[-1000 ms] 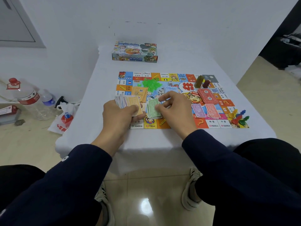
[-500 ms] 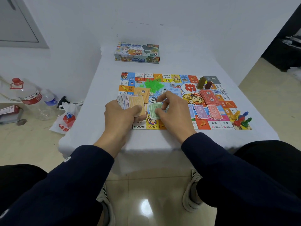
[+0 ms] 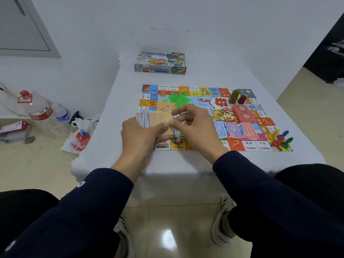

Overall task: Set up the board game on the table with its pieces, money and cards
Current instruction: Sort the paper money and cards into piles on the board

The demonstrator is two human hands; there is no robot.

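Sorting money: right hand (image 3: 193, 127) has lifted off the green notes (image 3: 179, 134) at frame centre, now pinching the orange top note of the fanned stack (image 3: 154, 120) gripped by left hand (image 3: 138, 135), over the game board (image 3: 242, 146); another denomination follows.

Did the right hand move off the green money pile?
Yes. The right hand lifted off the green money pile on the board and shifted left to pinch the orange note atop the stack of notes the left hand holds.
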